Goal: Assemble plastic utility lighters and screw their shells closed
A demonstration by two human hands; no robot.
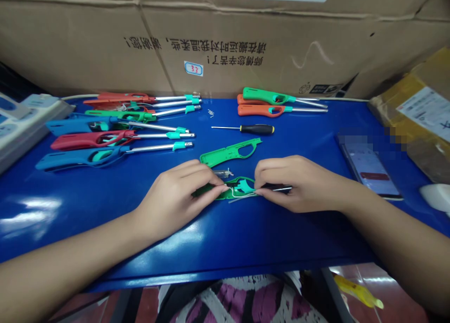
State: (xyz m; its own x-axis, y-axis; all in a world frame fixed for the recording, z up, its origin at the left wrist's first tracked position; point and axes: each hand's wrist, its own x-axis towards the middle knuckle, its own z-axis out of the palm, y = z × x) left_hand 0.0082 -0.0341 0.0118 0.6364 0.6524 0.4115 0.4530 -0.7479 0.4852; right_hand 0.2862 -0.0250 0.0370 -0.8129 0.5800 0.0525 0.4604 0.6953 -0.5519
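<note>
An opened green gas lighter half (222,196) lies on the blue table between my hands, with a turquoise trigger (245,187) inside. My left hand (179,187) is closed in a pinch over its left part, on a thin white wire (232,191) that curves from the fingertips. At the trigger end, my right hand (298,182) pinches the lighter half near its edge; a pale thin strand runs to those fingertips. A dark and metal rod (283,188) shows beneath the right hand. Just behind lie a clear fuel tank (223,174) and the other green shell half (225,154).
A screwdriver (258,129) and small screws (211,112) lie farther back. Several lighters with turquoise parts (84,159) lie left; 3 assembled lighters (262,110) lie back right. A phone (369,168), a power strip (31,121) and a cardboard box (211,37) border the area.
</note>
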